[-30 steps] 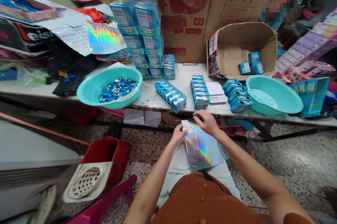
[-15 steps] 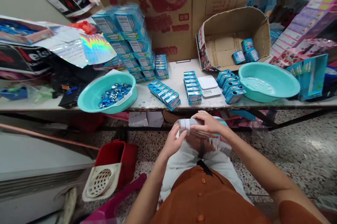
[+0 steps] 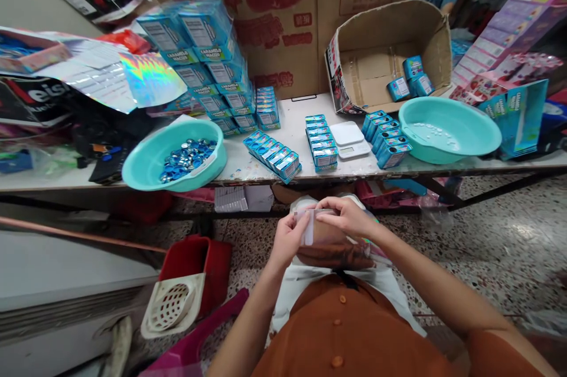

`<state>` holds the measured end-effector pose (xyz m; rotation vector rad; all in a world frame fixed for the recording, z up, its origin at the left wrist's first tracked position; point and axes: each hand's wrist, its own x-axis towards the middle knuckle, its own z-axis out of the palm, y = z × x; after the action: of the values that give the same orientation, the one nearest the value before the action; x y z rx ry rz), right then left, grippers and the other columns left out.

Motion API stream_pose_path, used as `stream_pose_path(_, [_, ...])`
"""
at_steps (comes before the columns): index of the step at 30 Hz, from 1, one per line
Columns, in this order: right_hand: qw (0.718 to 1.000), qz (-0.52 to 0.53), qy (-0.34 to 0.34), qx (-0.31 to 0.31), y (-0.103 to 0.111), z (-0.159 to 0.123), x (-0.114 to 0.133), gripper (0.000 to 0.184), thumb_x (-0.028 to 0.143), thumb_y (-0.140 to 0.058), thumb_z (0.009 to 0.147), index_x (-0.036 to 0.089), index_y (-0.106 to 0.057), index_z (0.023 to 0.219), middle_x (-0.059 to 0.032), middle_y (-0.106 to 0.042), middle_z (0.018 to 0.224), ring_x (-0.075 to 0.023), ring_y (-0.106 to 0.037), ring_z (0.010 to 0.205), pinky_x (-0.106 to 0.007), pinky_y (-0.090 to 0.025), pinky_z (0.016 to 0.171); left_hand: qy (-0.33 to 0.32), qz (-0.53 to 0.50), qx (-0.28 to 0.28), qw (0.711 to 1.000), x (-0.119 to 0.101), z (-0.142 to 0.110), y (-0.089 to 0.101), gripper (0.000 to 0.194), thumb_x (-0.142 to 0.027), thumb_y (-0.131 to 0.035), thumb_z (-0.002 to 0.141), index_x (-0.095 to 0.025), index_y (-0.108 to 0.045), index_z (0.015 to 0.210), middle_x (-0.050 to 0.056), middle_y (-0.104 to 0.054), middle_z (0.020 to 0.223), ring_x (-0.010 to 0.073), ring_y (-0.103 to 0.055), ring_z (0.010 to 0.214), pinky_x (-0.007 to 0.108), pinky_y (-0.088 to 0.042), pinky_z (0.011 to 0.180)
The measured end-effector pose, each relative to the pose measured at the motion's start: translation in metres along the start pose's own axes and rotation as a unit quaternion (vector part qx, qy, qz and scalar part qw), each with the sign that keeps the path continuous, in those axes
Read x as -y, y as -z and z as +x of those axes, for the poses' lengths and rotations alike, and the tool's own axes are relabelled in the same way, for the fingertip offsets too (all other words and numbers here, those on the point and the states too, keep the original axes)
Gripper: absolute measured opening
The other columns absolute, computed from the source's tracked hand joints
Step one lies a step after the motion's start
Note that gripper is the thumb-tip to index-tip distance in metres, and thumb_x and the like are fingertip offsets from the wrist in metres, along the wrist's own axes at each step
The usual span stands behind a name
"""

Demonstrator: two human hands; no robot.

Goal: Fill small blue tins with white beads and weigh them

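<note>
Head view: both bare hands are at work on a thin, shiny, mirror-like sheet of film (image 3: 332, 240), with a whitish strip (image 3: 309, 233) at its left side. It lies over the lap, just beyond the rust-brown buttoned shirt (image 3: 339, 335) and above the pale trousers (image 3: 396, 294), in front of the white-topped table (image 3: 295, 117) rather than on it.

The step in hand looks like handling or separating the sheet's upper left part, near the strip. The left hand (image 3: 286, 236) has that corner pinched, its thumb lying over the near face. The right hand (image 3: 352, 217) reaches in from the other side, fingertips touching the upper edge just beside the strip; glare and the small scale leave it unclear whether they grip the film or only press on it. The hands are close together, with the strip between their fingertips, and most of the sheet hangs below and to the right.

As a judgement, the next move calls for a firm left pinch and a light, precise right fingertip hold on the edge, since such thin film could crease or slip.

Ahead on the table, well apart from both hands, stand a slanted row of small blue cartons (image 3: 272, 155) and a flat white scale (image 3: 348, 135).
</note>
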<state>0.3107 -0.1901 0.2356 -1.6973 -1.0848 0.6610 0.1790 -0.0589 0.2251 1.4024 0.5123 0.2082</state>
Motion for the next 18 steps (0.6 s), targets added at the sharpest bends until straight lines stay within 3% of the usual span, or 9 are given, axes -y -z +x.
stream_pose_path(3, [0.989, -0.103, 0.076, -0.078, -0.006, 0.001, -0.005, 0.019, 0.029, -0.06, 0.085, 0.021, -0.067, 0.101, -0.0044, -0.069, 0.096, -0.0173, -0.062, 0.088, -0.03, -0.047, 0.08, 0.027, -0.075, -0.034, 0.996, 0.005, -0.001, -0.004, 0.042, -0.046, -0.064, 0.079, -0.014, -0.07, 0.106, 0.009, -0.071, 0.099, 0.0198, -0.063, 0.092, 0.026, -0.048, 0.078])
stream_pose_path(7, [0.944, -0.259, 0.173, -0.112, -0.01, 0.002, -0.01, 0.023, 0.031, -0.056, 0.089, 0.023, -0.067, 0.107, -0.0081, -0.067, 0.102, -0.0199, -0.059, 0.094, -0.035, -0.047, 0.083, 0.045, -0.105, -0.07, 0.991, 0.009, 0.0, -0.005, 0.046, -0.051, -0.064, 0.076, -0.013, -0.071, 0.1, 0.007, -0.071, 0.084, 0.0157, -0.062, 0.072, 0.024, -0.049, 0.065])
stream_pose_path(11, [0.923, -0.314, 0.189, -0.119, -0.016, 0.0, -0.01, 0.023, 0.029, -0.053, 0.091, 0.021, -0.067, 0.108, -0.0076, -0.068, 0.102, -0.0193, -0.06, 0.091, -0.035, -0.047, 0.081, 0.07, -0.105, -0.084, 0.988, 0.013, 0.001, -0.003, 0.047, -0.057, -0.064, 0.074, -0.012, -0.072, 0.087, 0.001, -0.064, 0.063, 0.0091, -0.05, 0.051, 0.02, -0.04, 0.049])
stream_pose_path(18, [0.936, -0.286, 0.174, -0.114, -0.02, -0.004, -0.011, 0.015, 0.027, -0.054, 0.09, 0.022, -0.067, 0.096, -0.0067, -0.068, 0.099, -0.0186, -0.059, 0.091, -0.035, -0.047, 0.082, 0.075, -0.088, -0.091, 0.989, 0.016, 0.0, -0.002, 0.049, -0.061, -0.063, 0.072, -0.012, -0.068, 0.074, -0.002, -0.053, 0.055, 0.0062, -0.04, 0.047, 0.018, -0.03, 0.044])
